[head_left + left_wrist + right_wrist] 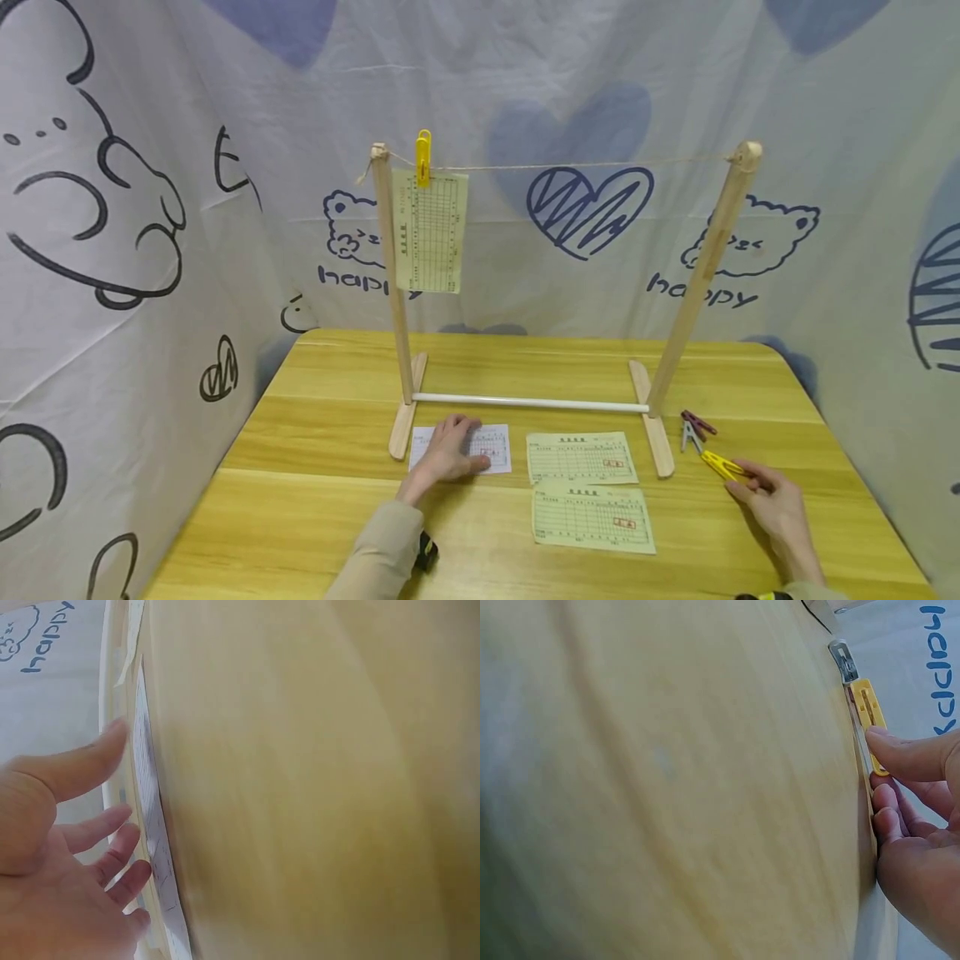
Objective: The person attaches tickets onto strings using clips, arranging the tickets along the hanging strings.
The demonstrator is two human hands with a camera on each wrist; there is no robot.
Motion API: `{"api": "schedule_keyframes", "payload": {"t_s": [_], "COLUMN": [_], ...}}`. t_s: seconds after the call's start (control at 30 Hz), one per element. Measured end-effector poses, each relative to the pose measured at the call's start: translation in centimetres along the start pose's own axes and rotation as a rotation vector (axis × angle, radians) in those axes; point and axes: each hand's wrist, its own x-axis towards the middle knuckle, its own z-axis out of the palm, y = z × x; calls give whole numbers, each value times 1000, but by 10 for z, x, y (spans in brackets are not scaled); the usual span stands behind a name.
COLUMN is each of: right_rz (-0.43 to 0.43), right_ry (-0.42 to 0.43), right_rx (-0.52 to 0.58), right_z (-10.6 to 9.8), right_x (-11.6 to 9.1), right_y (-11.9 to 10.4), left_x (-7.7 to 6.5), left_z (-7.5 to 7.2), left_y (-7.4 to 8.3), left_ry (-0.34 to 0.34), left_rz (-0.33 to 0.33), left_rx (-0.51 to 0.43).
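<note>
A white printed slip (498, 440) lies on the table by the rack's left foot. Over it is my left hand (448, 450), thumb and fingers spread; in the left wrist view the fingers reach the slip's edge (155, 817) without a grip on it. At the right, my right hand (776, 504) pinches the end of a yellow clothespin (720, 463) between thumb and fingers, low at the tabletop. Beyond that clothespin lie a grey one (689, 435) and a dark purple one (700, 424). Two yellow-green slips, an upper (581, 457) and a lower (592, 518), lie between my hands.
A wooden rack (705, 275) stands at the back, with a string (555, 166) between its posts and a white bar (528, 403) low down. Another yellow clothespin (423, 158) holds a yellow-green slip (430, 242) on the string's left end. A printed curtain surrounds the table.
</note>
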Motion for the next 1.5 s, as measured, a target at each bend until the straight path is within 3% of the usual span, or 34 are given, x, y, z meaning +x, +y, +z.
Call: {"api": "schedule_keyframes", "payload": {"t_s": [0.27,0.6,1.1,1.5], "right_rz": [-20,-4,-26,-50], "right_ry": [2,-11,-28,-29], "right_rx": [-16,-1,31,21], "right_z": [0,0,-1,-2], "right_x": [2,3,2,1], "right_y": [0,1,4,5], "left_x": [10,9,15,16], "left_z": [0,2,3,4], "left_y": [3,12,11,12], "left_ry": [9,47,40,56], "left_rz": [14,-68,-37,-69], "left_rx": [59,25,24,37]}}
